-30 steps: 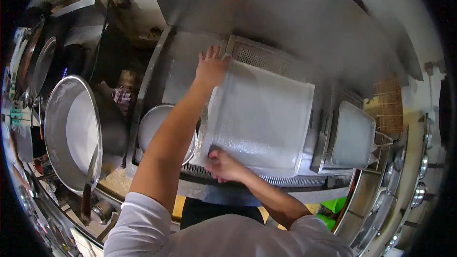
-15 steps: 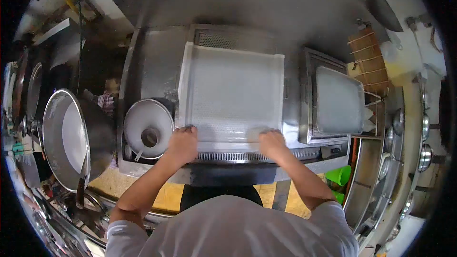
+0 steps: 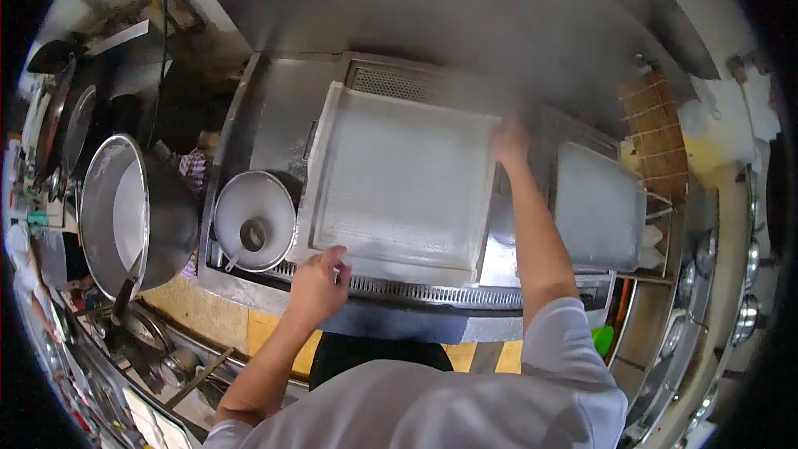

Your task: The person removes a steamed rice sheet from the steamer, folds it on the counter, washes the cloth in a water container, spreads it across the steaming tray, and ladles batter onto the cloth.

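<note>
The steel desk (image 3: 278, 129) carries a square, cloth-covered white tray (image 3: 399, 187) at its middle, with a round bowl (image 3: 275, 198) to the left. The right hand (image 3: 509, 143) is at the tray's far right corner; I cannot tell its grip. The left hand (image 3: 317, 284), grip narrowly parted, is by the near left corner.

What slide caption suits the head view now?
Left grip near one corner of a white sheet, right grip at the diagonally opposite corner, round bowl alongside.
</note>
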`<state>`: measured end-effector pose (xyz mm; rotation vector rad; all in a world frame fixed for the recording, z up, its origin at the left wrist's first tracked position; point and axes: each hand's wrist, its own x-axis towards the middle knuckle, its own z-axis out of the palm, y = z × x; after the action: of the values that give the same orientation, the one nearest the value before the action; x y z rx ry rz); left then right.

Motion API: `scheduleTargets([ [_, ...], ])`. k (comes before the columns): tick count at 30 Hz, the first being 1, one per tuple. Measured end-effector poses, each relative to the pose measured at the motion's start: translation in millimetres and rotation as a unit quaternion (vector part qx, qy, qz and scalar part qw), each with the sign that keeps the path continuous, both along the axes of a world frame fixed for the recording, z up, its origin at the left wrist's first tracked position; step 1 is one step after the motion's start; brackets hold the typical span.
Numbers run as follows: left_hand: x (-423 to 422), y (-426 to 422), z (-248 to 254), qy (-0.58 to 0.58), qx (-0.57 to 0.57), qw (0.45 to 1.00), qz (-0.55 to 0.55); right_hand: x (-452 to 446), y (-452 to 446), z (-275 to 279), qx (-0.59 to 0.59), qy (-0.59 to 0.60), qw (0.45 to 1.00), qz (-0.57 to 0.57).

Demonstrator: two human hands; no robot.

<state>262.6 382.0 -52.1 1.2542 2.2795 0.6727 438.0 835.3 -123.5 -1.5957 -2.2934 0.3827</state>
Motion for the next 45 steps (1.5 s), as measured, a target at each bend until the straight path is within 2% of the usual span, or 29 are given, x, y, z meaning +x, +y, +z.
scheduleTargets([
  [2,10.4,-11.7,-3.7,-0.009,-0.002,1.0,0.017,-15.6,14.6,-3.2,-0.039,-0.048,0.998,0.005],
  [5,21.5,-26.2,-7.3,-0.053,-0.007,0.998,0.039,-23.9,18.4,-14.9,0.025,-0.082,0.996,0.027],
  [9,26.6,-41.8,-15.9,-0.06,-0.005,0.998,0.032,-14.8,-10.1,-11.3,0.022,-0.093,0.994,0.059],
  [13,20.0,-51.2,-23.3,-0.062,0.027,0.998,0.009,34.6,-140.5,26.3,-0.009,-0.067,0.995,0.075],
  [15,13.9,-54.7,-22.0,-0.06,0.047,0.997,-0.001,78.9,-198.2,-5.4,0.004,-0.102,0.993,0.065],
  [17,5.0,-56.9,-20.3,-0.067,0.06,0.996,-0.004,107.1,-252.1,-3.9,-0.065,-0.104,0.992,0.029],
  [20,-7.3,-65.6,-16.4,-0.088,0.061,0.994,-0.006,114.5,-284.2,10.1,-0.025,-0.083,0.996,-0.012],
  [23,-19.5,-75.3,-12.4,-0.094,0.064,0.993,-0.016,65.9,-285.1,57.0,-0.08,-0.026,0.996,0.021],
  [24,-24.2,-78.8,-11.5,-0.095,0.064,0.993,-0.023,57.5,-276.4,29.7,-0.01,-0.019,0.999,0.046],
  [25,-27.0,-83.4,-10.7,-0.097,0.063,0.993,-0.029,32.8,-275.9,37.7,-0.093,0.006,0.994,0.061],
  [27,-31.3,-90.8,-9.7,-0.079,0.08,0.993,-0.033,-21.1,-275.5,24.0,-0.162,0.039,0.978,0.127],
  [28,-32.2,-93.8,-9.5,-0.071,0.084,0.993,-0.03,-43.2,-275.4,2.2,-0.15,0.048,0.971,0.177],
  [30,-29.7,-101.1,-6.6,-0.066,0.085,0.994,-0.019,-95.7,-290.6,8.8,-0.322,0.051,0.918,0.226],
  [32,-24.9,-105.4,-3.1,-0.069,0.083,0.994,0.0,-135.0,-307.1,-4.5,-0.346,-0.004,0.901,0.26],
  [35,-12.2,-110.6,0.2,-0.065,0.086,0.994,0.025,-160.9,-326.7,13.4,-0.475,-0.038,0.848,0.232],
  [38,3.5,-117.7,1.7,-0.073,0.096,0.991,0.054,-142.7,-318.0,10.5,-0.314,-0.116,0.878,0.342],
  [40,13.2,-122.3,2.0,-0.088,0.09,0.99,0.065,-96.5,-301.5,-8.8,-0.177,-0.138,0.899,0.377],
  [42,25.6,-125.2,8.1,-0.091,0.084,0.99,0.075,-38.1,-280.6,2.4,-0.182,-0.234,0.893,0.338],
  [43,31.9,-127.3,13.2,-0.086,0.079,0.99,0.082,-11.3,-281.5,37.7,-0.191,-0.249,0.91,0.272],
  [44,35.7,-128.1,18.1,-0.08,0.075,0.99,0.092,24.7,-262.4,16.7,-0.199,-0.278,0.914,0.219],
  [45,38.9,-128.8,21.5,-0.081,0.072,0.989,0.097,59.5,-241.6,-6.1,-0.173,-0.328,0.893,0.256],
])
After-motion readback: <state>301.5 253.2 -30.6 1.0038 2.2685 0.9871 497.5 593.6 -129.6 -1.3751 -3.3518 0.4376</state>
